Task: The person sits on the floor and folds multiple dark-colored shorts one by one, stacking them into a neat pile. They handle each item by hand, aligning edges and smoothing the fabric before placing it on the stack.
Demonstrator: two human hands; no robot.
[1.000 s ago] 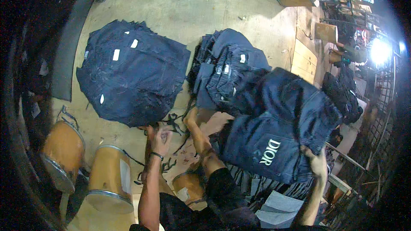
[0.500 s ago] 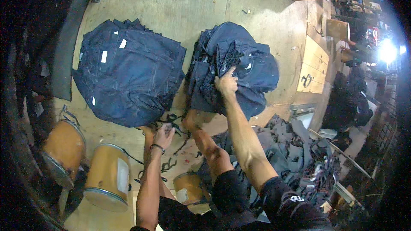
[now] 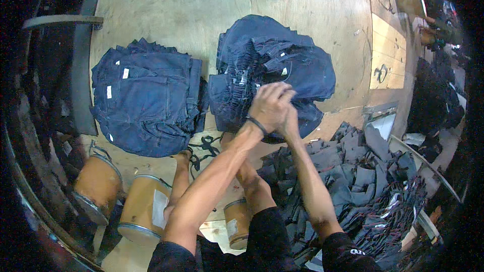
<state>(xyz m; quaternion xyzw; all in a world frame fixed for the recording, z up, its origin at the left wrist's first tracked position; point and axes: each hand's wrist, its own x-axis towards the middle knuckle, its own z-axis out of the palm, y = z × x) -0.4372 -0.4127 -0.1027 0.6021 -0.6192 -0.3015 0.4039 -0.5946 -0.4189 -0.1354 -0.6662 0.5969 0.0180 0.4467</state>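
Note:
Two piles of dark blue denim garments lie on a plywood surface. My left hand, with a dark band at its wrist, sits on the near edge of the right pile, its fingers curled into the top denim garment. My right hand is pressed against the same spot, just under and behind the left hand, which hides its fingers. The left pile lies flat with small white tags showing, and no hand touches it.
Black straps lie between the piles and my knees. Three brown cylindrical drums stand at the lower left. A heap of dark fabric scraps fills the lower right. Scissors rest on a pale board at right.
My right hand carried a denim garment from the right and laid it on the right pile. My left hand then rose from the black straps to join it there.

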